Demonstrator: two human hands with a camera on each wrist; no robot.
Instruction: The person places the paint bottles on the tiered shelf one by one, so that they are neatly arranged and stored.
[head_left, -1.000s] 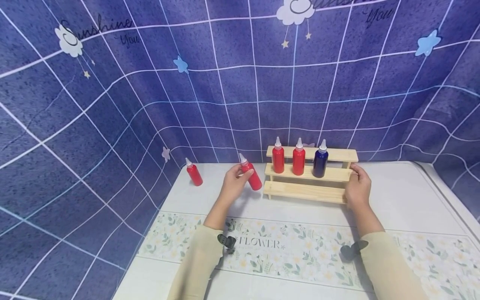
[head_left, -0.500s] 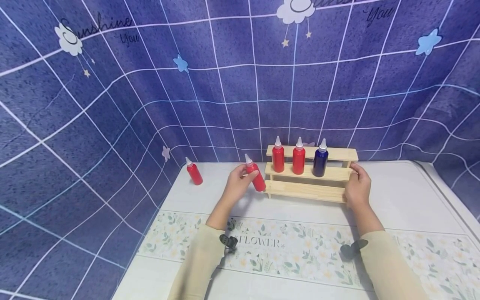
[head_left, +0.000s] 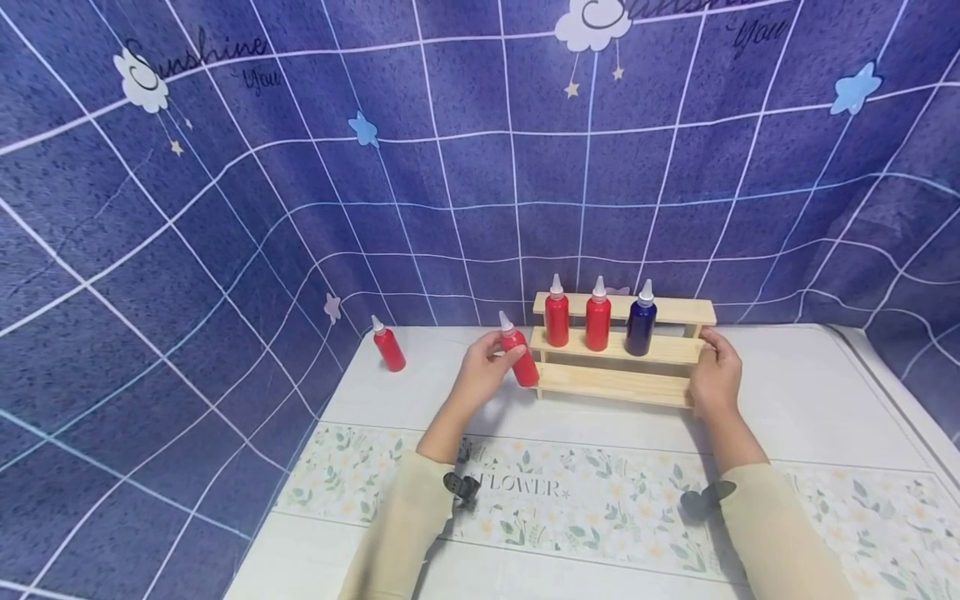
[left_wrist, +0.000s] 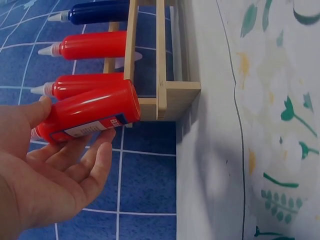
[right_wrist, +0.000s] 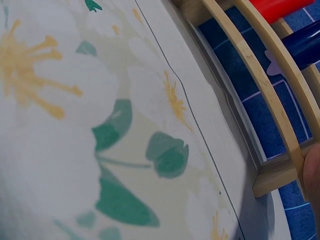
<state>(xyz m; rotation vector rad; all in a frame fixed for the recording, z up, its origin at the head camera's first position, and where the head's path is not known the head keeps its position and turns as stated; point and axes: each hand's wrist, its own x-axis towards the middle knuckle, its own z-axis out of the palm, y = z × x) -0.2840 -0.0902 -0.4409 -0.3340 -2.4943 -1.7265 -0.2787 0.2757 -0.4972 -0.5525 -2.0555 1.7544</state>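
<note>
My left hand [head_left: 483, 367] pinches a red squeeze bottle [head_left: 522, 364] with a white pointed cap, tilted, by the left end of a wooden three-step rack [head_left: 615, 380]. In the left wrist view the thumb and fingers hold this red bottle [left_wrist: 95, 112], its label partly showing. My right hand [head_left: 717, 377] grips the right end of the rack; in the right wrist view only a bit of that hand [right_wrist: 312, 182] shows. On the middle step stand two red bottles [head_left: 557, 322] and a dark blue bottle [head_left: 641, 326], all upright.
Another red bottle [head_left: 389, 347] stands at the far left of the white table [head_left: 795, 400]. A floral strip lettered FLOWER [head_left: 525, 485] runs across the tabletop. A blue gridded curtain [head_left: 465, 192] hangs behind and at the sides.
My left hand has moved the red bottle rightward and slightly down, closer to the rack's left end. The right hand, the rack and the bottles on it have stayed in place.
</note>
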